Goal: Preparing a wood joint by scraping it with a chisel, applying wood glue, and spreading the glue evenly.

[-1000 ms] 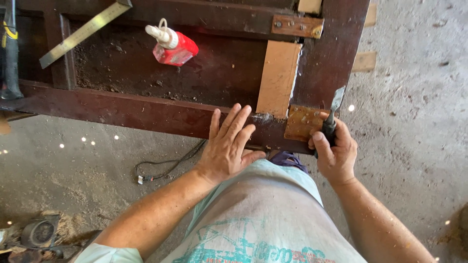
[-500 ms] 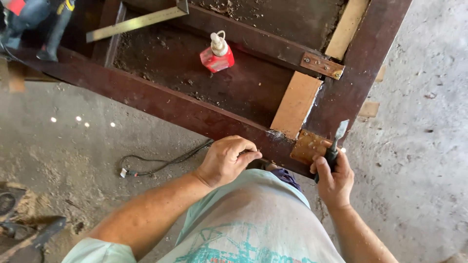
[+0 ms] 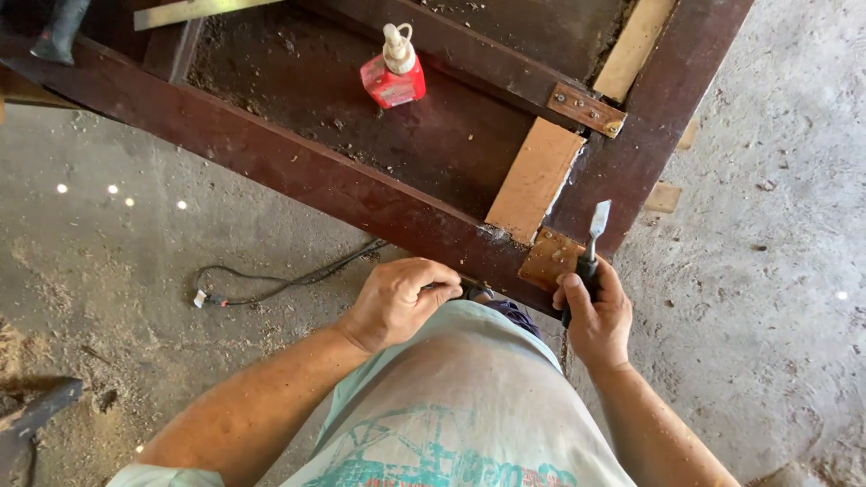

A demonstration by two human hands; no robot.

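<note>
Left hand (image 3: 397, 302) is curled into a fist at the near edge of the dark wooden frame (image 3: 298, 171); fingers are tucked under against a small dark item I can't make out, so whether it's clenched on anything is unclear.

Frame: dark-stained rails, looks heavy and stiff, dusty and gritty rather than slick. Its near rail runs diagonally from upper left to lower right. Best hold would be on the rails, not the patches.

Red glue bottle (image 3: 394, 72) lies inside the frame, well up-left of the corner joint, white nozzle pointing away from the person.

Light wood strip (image 3: 534, 179) lies in the frame just above the corner, long axis running up-right.

Small brown wood block (image 3: 548, 259) sits at the frame's near corner, touching the strip's lower end.

Right hand (image 3: 595, 316) is clenched around the dark handle of a chisel (image 3: 593, 236). Chisel is just right of the block, long axis near vertical in the view, flat steel blade pointing away from the person toward the frame's side rail. Rigid, light, one-hand tool; edge is sharp, so hold it by the handle only, as here.

Black cable (image 3: 271, 284) lies on the concrete floor (image 3: 767, 225), left of the corner.
</note>
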